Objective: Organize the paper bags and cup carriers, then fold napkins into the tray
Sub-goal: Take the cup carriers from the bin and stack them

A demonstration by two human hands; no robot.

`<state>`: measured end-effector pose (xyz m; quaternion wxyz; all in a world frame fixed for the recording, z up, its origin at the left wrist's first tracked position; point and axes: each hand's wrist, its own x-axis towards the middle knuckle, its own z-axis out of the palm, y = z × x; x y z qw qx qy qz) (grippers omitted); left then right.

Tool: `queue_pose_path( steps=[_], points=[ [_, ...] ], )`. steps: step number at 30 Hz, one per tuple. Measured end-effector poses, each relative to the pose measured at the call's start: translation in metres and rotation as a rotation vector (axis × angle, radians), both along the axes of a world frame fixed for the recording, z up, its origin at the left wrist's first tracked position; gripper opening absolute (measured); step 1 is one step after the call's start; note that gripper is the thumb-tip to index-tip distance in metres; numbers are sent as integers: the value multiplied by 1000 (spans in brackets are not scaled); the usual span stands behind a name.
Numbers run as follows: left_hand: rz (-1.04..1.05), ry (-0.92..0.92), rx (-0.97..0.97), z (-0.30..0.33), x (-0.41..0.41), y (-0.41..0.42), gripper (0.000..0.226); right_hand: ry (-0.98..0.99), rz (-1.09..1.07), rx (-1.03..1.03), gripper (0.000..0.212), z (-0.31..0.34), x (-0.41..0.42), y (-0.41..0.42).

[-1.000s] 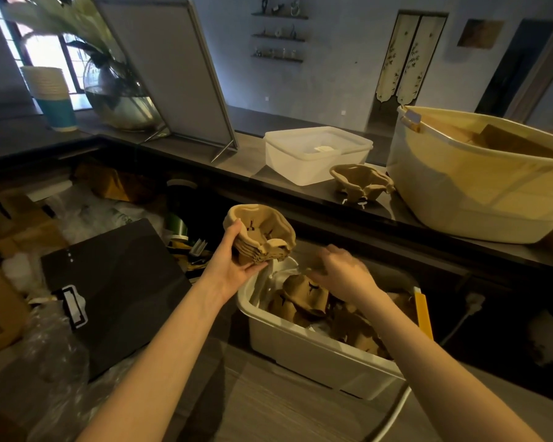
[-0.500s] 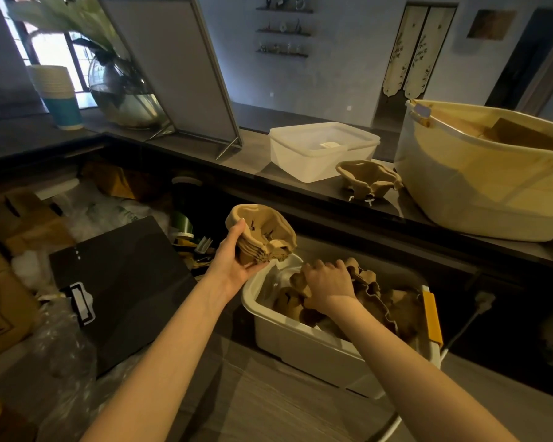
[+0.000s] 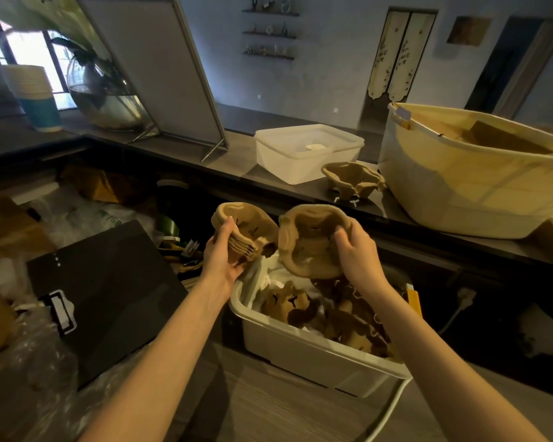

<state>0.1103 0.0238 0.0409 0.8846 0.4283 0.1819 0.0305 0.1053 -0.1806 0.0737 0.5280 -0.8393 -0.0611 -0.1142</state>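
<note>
My left hand [image 3: 224, 250] grips a small stack of brown pulp cup carriers [image 3: 253, 228], held upright above the left end of a white bin [image 3: 316, 355]. My right hand [image 3: 355, 253] holds a single cup carrier [image 3: 307, 244] by its right rim, lifted above the bin and close beside the stack. More loose cup carriers [image 3: 288, 304] lie jumbled in the bin on white paper. Another cup carrier [image 3: 351, 180] sits on the dark counter. A large cream tub [image 3: 460, 193] on the counter at right holds brown paper bags [image 3: 498, 138].
A white lidded container [image 3: 304, 154] stands on the counter [image 3: 237, 154] behind the carriers. A framed board [image 3: 160, 65], a glass vase [image 3: 106, 97] and stacked paper cups [image 3: 32, 90] stand at the back left. A black bag [image 3: 109, 291] and plastic clutter lie at left.
My right hand reached into the bin, took one cup carrier and lifted it up next to the stack. My left hand kept the stack almost still.
</note>
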Motion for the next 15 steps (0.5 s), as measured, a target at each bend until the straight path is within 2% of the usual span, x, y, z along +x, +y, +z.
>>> queue_pose_path(
  steps=[3, 5, 7, 12, 15],
  points=[
    [-113, 22, 29, 2, -2, -3, 42, -19, 1, 102, 27, 7, 6, 0],
    [-218, 38, 44, 6, -5, -4, 38, -47, 6, 97, 29, 12, 10, 0],
    [-328, 63, 57, 9, -7, -3, 34, -88, 23, 38, 32, 18, 13, 0],
    [-605, 115, 106, 12, -14, -5, 59, -159, 143, -183, 31, 31, 20, 10],
    [-662, 94, 138, 17, -20, -10, 52, -187, 215, -301, 31, 31, 23, 19]
  ],
)
